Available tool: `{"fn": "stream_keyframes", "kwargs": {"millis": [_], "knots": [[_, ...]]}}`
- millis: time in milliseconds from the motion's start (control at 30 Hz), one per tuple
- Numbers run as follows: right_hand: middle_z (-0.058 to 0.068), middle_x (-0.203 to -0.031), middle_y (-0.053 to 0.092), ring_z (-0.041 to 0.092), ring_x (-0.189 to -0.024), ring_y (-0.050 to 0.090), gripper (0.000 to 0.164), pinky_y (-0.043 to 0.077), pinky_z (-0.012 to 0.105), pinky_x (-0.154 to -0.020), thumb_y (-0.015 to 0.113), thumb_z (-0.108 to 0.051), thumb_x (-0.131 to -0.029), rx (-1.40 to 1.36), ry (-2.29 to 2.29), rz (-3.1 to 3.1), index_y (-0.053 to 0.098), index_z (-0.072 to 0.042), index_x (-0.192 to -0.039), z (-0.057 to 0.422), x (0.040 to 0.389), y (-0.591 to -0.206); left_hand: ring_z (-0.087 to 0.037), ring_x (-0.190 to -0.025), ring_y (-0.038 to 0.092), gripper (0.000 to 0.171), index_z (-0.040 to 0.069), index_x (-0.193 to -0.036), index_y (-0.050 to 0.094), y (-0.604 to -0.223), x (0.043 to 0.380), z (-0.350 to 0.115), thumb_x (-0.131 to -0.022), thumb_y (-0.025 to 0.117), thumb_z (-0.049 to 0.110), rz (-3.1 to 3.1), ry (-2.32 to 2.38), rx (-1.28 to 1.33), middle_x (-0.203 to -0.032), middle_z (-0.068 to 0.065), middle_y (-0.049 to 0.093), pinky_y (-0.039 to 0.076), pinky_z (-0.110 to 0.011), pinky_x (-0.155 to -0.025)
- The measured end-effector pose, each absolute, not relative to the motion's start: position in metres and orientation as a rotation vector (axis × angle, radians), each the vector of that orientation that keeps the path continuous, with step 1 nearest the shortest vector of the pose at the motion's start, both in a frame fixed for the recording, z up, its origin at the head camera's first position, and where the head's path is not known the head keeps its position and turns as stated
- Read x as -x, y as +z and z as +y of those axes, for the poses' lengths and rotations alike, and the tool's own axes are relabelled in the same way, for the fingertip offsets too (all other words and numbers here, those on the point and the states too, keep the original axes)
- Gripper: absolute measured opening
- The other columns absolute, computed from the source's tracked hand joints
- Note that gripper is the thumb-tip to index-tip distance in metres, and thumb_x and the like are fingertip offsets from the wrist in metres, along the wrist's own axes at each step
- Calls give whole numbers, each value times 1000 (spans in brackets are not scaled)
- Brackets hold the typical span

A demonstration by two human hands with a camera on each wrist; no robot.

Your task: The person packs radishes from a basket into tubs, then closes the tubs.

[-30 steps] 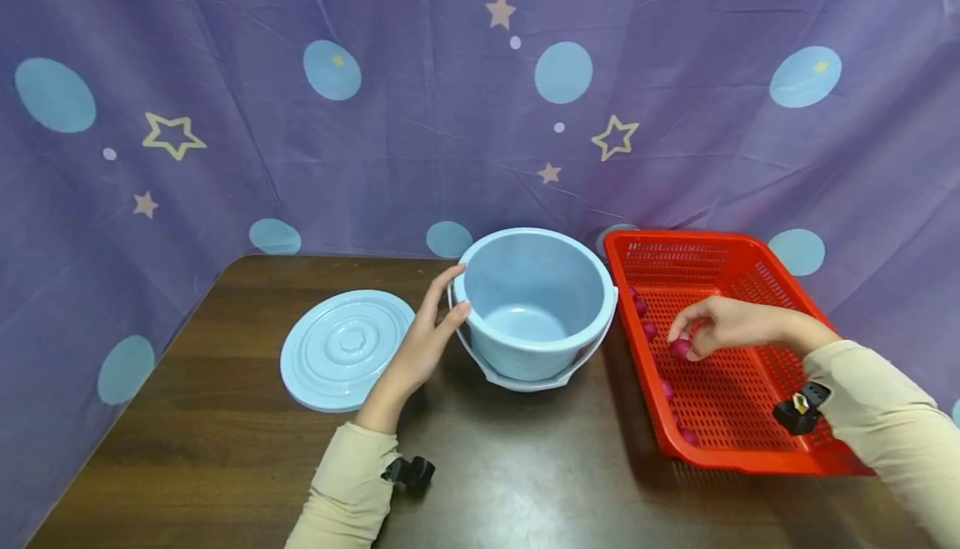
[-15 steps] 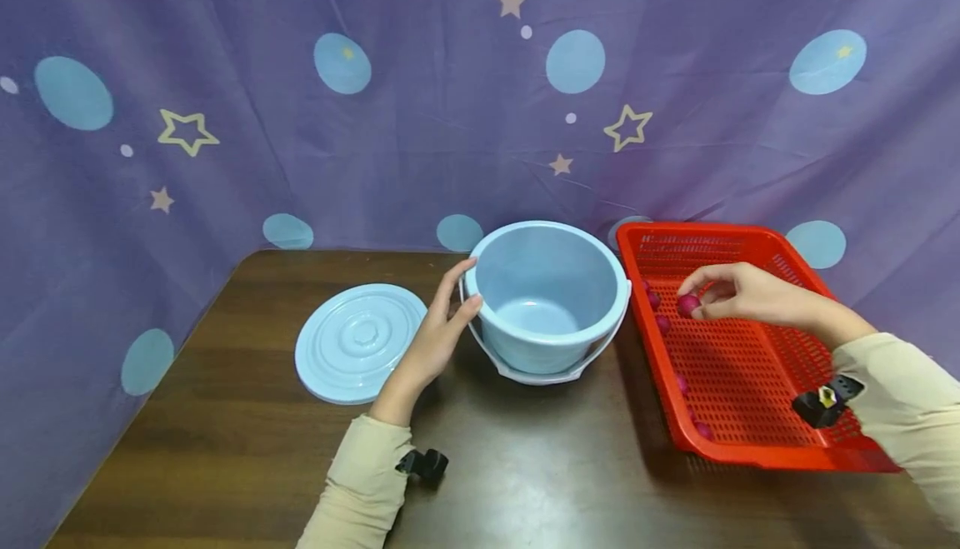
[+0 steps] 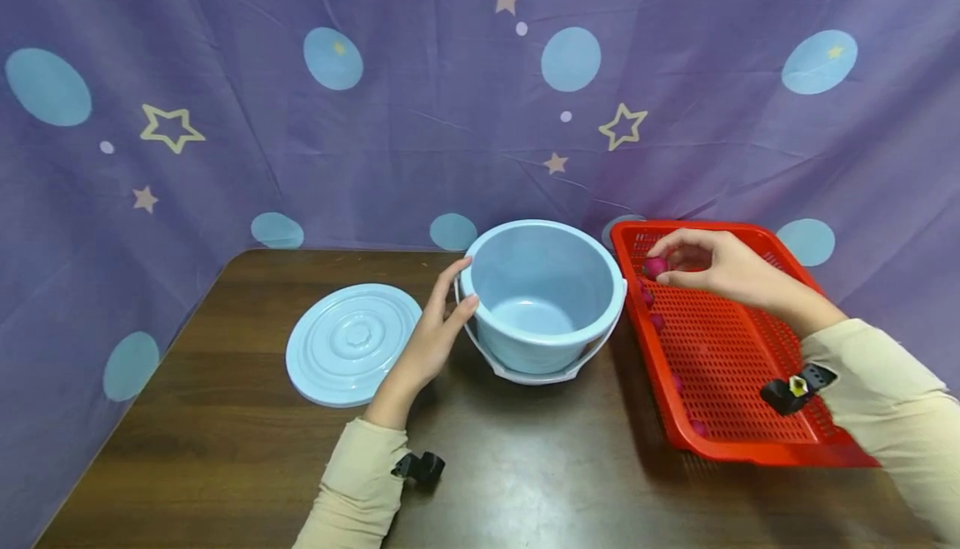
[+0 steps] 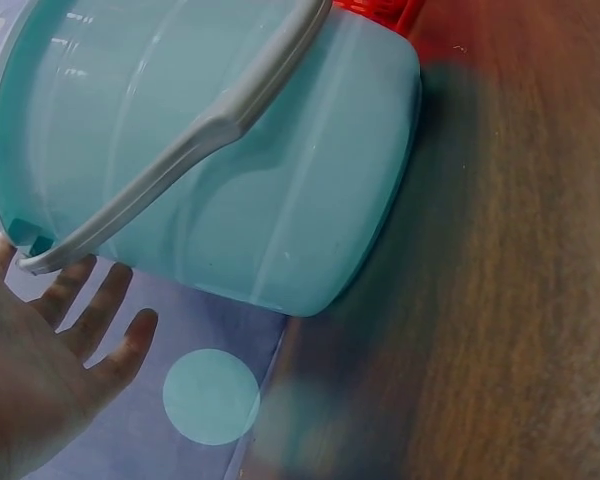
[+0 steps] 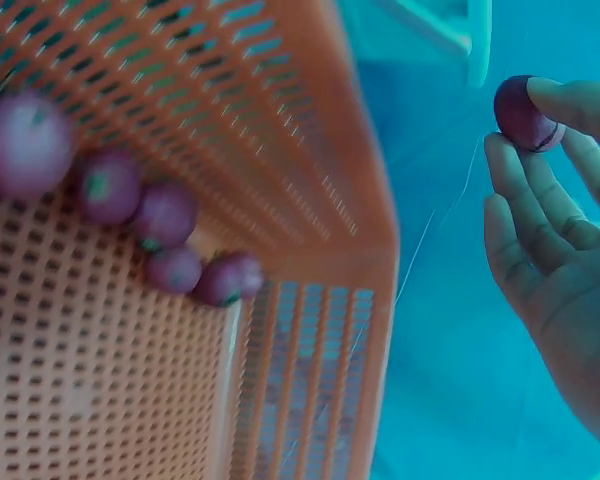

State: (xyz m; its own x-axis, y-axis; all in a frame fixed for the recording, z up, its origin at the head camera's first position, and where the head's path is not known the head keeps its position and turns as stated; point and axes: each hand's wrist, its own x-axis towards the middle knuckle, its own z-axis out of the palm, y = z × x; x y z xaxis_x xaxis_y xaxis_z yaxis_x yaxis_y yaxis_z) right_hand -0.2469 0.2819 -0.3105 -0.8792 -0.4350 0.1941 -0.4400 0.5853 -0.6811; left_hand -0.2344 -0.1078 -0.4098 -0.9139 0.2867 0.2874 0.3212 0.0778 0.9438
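touching the left rim of the blue bucket (image 3: 525, 355) with the spread fingers of the left hand (image 3: 430, 339), with a round lid (image 3: 337, 357) left of the bucket. pinching a purplish-pink ball (image 3: 654, 267) in the fingers of the right hand (image 3: 723, 266), right of the bucket and above the red basket (image 3: 750, 451), with more balls (image 3: 657, 321) along its bucket-facing side.

The brown, wood-grained tabletop (image 3: 225, 441) bore a round, pale-blue lid (image 3: 354, 345) lying flat at left, a matching bucket (image 3: 536, 316) upright in the middle, and a red perforated basket (image 3: 723, 366) at right.
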Motion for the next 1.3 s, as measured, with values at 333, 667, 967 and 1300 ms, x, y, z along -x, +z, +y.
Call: {"fn": "stream_keyframes", "kwargs": {"millis": [333,667,967,1300], "knots": [[7,-97,68,16,-86,63,29,53,21,-78,77,-4,-84,-917,1244,-2737,68,-6,-111,246,255,-305,-28,-126,45,53,24,-152,35,-411,232,-104,-102,52,26,-2257,-1966,605,-152,-10,36,42,-47,-99],[4,-99,64,20,-83,59,28,52,28,-69,79,-10,-84,-997,1208,-2765,71,-10,-111,214,262,-305,-25,-121,49,52,17,-148,43,-410,232,-105,-99,58,21,-2161,-1973,576,-145,-10,44,41,-40,-98],[0,-97,68,20,-78,59,29,50,31,-68,80,-14,-84,-1021,1152,-2828,70,-14,-111,195,264,-305,-24,-122,46,52,15,-147,43,-411,232,-104,-98,59,21,-2156,-1966,576,-145,-10,40,39,-42,-99],[1,-105,69,15,-90,64,25,53,33,-79,77,-13,-87,-1046,1189,-2796,69,-12,-112,198,262,-303,-25,-119,48,53,14,-148,42,-410,233,-101,-98,59,20,-2156,-1998,579,-146,-12,40,42,-36,-97]]}}
